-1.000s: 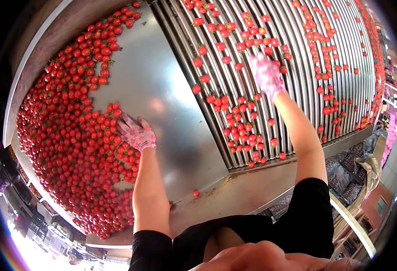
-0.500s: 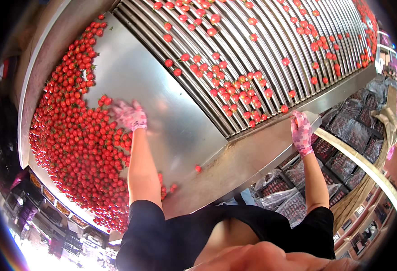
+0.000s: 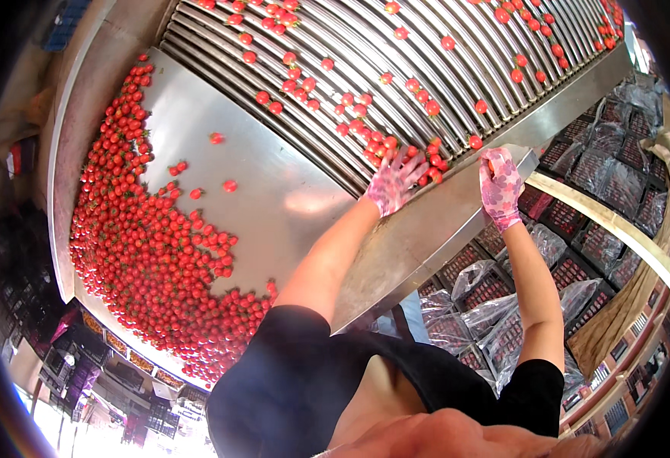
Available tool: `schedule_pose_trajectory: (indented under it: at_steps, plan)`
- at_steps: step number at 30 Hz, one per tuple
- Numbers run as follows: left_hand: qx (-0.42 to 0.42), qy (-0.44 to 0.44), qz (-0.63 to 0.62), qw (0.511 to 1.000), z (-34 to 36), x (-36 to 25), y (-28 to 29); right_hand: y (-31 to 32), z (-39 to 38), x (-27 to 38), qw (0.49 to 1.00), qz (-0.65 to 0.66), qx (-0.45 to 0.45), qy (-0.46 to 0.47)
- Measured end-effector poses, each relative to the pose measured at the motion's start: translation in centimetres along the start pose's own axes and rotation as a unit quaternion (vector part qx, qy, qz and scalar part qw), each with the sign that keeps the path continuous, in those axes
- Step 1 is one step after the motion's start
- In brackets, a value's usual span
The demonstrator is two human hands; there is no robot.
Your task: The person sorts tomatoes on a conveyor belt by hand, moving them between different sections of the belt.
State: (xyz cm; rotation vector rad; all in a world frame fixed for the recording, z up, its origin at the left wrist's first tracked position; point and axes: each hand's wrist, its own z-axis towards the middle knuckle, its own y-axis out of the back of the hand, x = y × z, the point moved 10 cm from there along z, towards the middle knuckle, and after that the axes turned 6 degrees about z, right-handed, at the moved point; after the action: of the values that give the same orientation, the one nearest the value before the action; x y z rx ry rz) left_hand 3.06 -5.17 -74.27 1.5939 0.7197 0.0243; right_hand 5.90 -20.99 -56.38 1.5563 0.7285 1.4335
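Beside a cluster of red cherry tomatoes (image 3: 371, 140), my left hand (image 3: 394, 183) in a pink patterned glove lies with fingers spread over the near corner of the steel rollers (image 3: 327, 103). Its fingertips reach the tomatoes at the rollers' near edge. My right hand (image 3: 500, 187), gloved alike, is at the end of the metal side rail (image 3: 457, 200) with its fingers curled. A bit of red shows at those fingers, seemingly a cherry tomato (image 3: 491, 165). To the left, a big heap of cherry tomatoes (image 3: 159, 267) lies on the smooth steel tray (image 3: 274, 183).
A raised metal wall (image 3: 62, 168) bounds the heap on the left. Below the rail at right stand dark crates (image 3: 602, 237) of tomatoes, partly under clear plastic film. A pale curved bar (image 3: 610, 237) crosses in front of them. More crates (image 3: 159, 416) appear at lower left.
My left hand has gone from the heap rightward across the tray to the rollers. Several tomatoes now lie loose on the tray. My right hand stays by the rail end. The view has shifted slightly.
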Motion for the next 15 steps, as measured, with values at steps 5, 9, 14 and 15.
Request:
schedule_pose_trajectory:
  at_steps: [5, 9, 14, 15]
  plan:
    - [0.129, -0.09, 0.057, 0.986, -9.8, 0.4, -3.9, 0.3, -0.2, -0.7, 0.999, -0.021, 0.013, -0.022]
    - [0.146, 0.001, 0.045, 0.988, -20.8, 3.9, -2.6, -0.2, -1.1, -0.7, 0.998, -0.056, 0.008, -0.02]
    - [0.159, 0.077, 0.057, 0.983, -32.4, 5.2, -4.6, -0.3, -1.9, -1.5, 0.998, -0.044, 0.024, -0.03]
    - [0.125, 0.14, 0.01, 0.982, -32.1, 4.6, -2.6, 0.5, -2.3, -1.9, 0.998, -0.04, 0.015, -0.038]
